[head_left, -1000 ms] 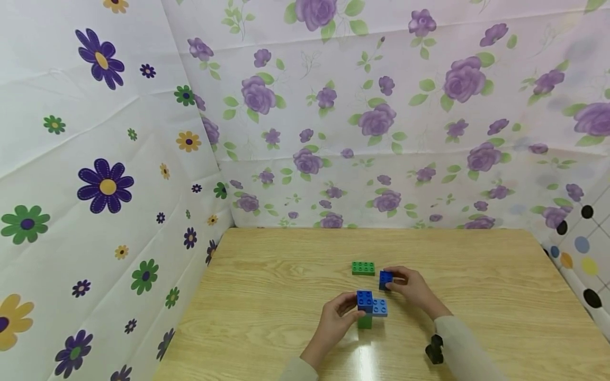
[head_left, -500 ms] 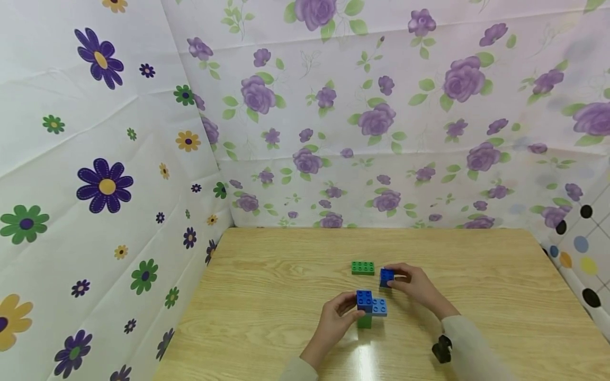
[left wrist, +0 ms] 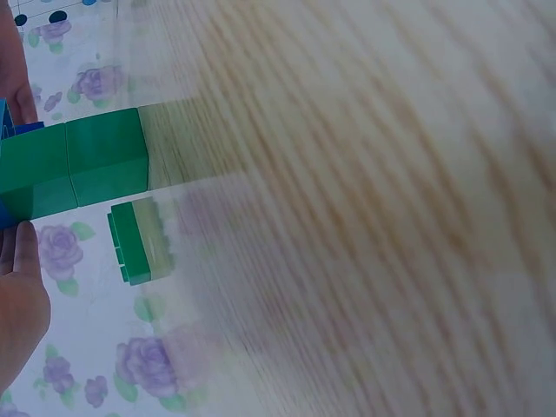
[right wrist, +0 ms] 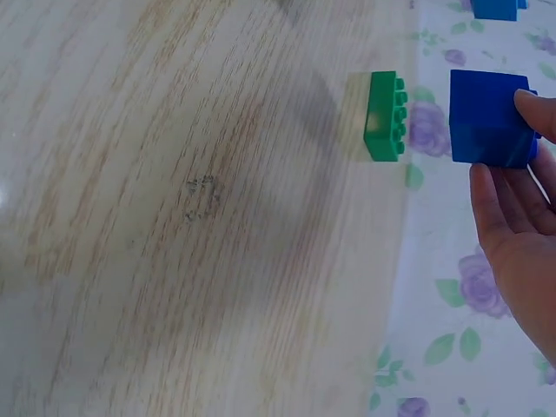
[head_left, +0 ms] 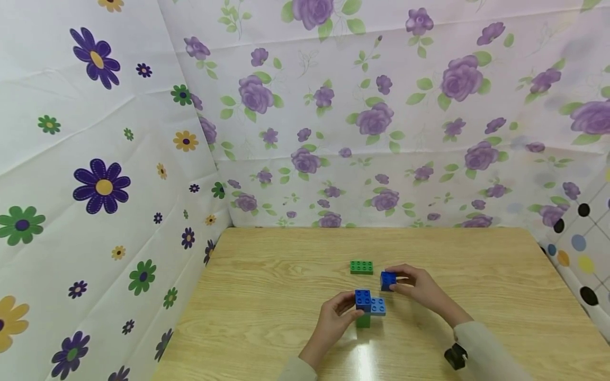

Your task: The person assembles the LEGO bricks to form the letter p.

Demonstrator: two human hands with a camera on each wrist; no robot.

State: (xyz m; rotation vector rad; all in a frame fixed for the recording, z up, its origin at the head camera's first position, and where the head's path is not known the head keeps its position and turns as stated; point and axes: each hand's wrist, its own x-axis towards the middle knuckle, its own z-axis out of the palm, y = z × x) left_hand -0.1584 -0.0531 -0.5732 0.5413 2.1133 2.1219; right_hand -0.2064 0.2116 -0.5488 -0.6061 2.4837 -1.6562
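My left hand (head_left: 331,321) grips a small tower by the dark blue brick (head_left: 362,299) on top. Below that, a light blue brick (head_left: 378,306) juts out to the right, over green bricks (head_left: 363,320). Seen from the left wrist, two green bricks (left wrist: 109,158) sit end to end in the tower, fingertips right at its blue part. Between thumb and fingers, my right hand (head_left: 419,288) pinches another dark blue brick (right wrist: 488,117), held just behind and right of the tower. Its studs face the palm side in the right wrist view.
A green eight-stud brick (head_left: 361,268) lies on the wooden table (head_left: 267,296) behind the tower, left of the right hand. Flowered cloth (head_left: 305,127) hangs along the back and left sides. A black device (head_left: 456,356) sits at the right wrist.
The right forearm has swung outward to the right, and the dark blue brick in that hand has turned slightly. The left hand stays on the tower.
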